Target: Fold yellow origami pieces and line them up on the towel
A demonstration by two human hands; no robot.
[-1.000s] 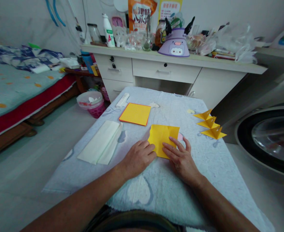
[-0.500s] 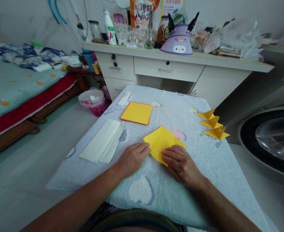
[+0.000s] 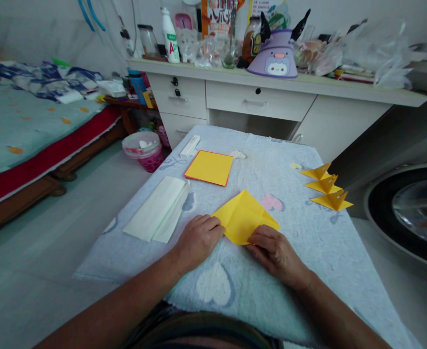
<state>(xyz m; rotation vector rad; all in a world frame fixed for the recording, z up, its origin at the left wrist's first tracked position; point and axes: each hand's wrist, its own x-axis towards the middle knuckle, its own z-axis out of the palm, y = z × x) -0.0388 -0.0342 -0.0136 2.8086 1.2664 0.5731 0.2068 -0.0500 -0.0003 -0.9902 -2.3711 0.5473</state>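
A yellow paper sheet (image 3: 245, 215) lies as a diamond on the pale blue towel-covered table (image 3: 308, 252). My left hand (image 3: 197, 239) curls at its left corner, fingertips pressed on the paper's edge. My right hand (image 3: 276, 252) is closed over the near right corner, pinching the paper. Farther back lies a stack of yellow square sheets (image 3: 209, 167). Three folded yellow paper figures (image 3: 325, 186) stand in a row near the table's right edge.
A folded white cloth (image 3: 158, 214) lies at the table's left. A white tube (image 3: 190, 145) sits at the far left corner. Behind stands a cluttered white desk (image 3: 271, 92), with a bed (image 3: 24, 131) at left, a pink bin (image 3: 144, 150), and a washing machine door (image 3: 413, 213) at right.
The yellow sheet turned from a square lying roughly straight into a diamond. Both hands slid toward me along its near corners, and my right fingers closed on the paper.
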